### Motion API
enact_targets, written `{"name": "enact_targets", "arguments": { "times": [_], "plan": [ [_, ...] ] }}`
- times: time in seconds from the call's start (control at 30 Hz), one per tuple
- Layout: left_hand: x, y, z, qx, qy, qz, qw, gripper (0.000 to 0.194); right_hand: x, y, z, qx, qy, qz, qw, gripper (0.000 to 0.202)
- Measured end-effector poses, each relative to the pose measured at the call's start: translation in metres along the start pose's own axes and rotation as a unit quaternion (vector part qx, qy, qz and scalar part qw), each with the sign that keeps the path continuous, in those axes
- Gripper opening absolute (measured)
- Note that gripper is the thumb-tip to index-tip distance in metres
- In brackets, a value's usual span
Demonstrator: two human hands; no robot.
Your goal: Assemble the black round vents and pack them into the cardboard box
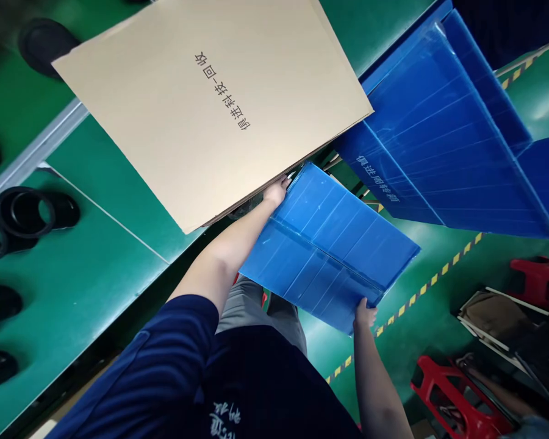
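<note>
A blue corrugated plastic box (320, 238), its surface crossed by a seam and clear tape, is tilted in front of my body. My left hand (277, 190) grips its upper left edge, close under the rim of the large brown cardboard box; its fingertips are partly hidden. At the lower right corner, my right hand (365, 314) is closed around the blue box, thumb on top. The brown cardboard box (165, 122), with dark printed characters on its face, sits on the green table (114, 256) to the upper left.
Larger blue plastic boxes (439, 134) stand at the upper right. Black cylindrical parts (36, 210) are on the table at left. Red stools (457, 396) and a box with brown contents (498, 317) are at lower right, near another person's arm (498, 384). Yellow-black tape (432, 283) crosses the floor.
</note>
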State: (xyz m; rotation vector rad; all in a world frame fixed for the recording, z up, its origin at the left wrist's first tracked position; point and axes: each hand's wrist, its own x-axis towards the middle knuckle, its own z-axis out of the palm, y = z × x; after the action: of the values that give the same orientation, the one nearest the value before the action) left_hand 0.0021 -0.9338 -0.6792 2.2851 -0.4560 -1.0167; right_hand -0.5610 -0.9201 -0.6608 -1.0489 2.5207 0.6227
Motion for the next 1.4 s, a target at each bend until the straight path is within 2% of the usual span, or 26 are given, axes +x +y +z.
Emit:
{"name": "enact_targets", "arguments": {
  "times": [0.13,0.37,0.57,0.7,0.83,0.97,1.07,1.27,1.4],
  "plan": [
    [0.007,0.003,0.001,0.02,-0.027,0.006,0.999,0.042,-0.003,-0.001,0.002,-0.011,0.006,0.014,1.0,0.063],
    [0.023,0.02,-0.001,0.063,-0.048,0.035,0.996,0.039,-0.009,-0.004,-0.002,-0.029,0.009,0.006,1.0,0.063],
    [0.015,0.026,-0.006,0.123,-0.078,0.059,0.988,0.037,-0.012,-0.006,-0.003,-0.026,0.008,0.014,1.0,0.072],
    [-0.011,0.014,-0.021,0.168,-0.116,0.074,0.976,0.04,-0.011,-0.008,-0.005,-0.036,0.009,0.013,0.999,0.067],
    [-0.06,-0.016,-0.051,0.234,-0.155,0.09,0.956,0.037,-0.011,-0.008,-0.008,-0.045,0.013,0.014,0.999,0.065],
    [-0.108,-0.044,-0.074,0.278,-0.164,0.091,0.942,0.036,-0.01,-0.009,-0.008,-0.043,0.012,0.019,0.999,0.066],
    [-0.125,-0.054,-0.077,0.294,-0.164,0.094,0.937,0.04,-0.009,-0.009,-0.008,-0.041,0.01,0.022,0.999,0.066],
    [-0.135,-0.06,-0.071,0.303,-0.146,0.087,0.938,0.04,-0.002,-0.006,-0.011,-0.042,0.006,0.011,0.999,0.062],
    [-0.151,-0.07,-0.072,0.306,-0.136,0.071,0.94,0.042,0.001,-0.006,-0.013,-0.038,0.007,0.006,0.999,0.059]
  ]
}}
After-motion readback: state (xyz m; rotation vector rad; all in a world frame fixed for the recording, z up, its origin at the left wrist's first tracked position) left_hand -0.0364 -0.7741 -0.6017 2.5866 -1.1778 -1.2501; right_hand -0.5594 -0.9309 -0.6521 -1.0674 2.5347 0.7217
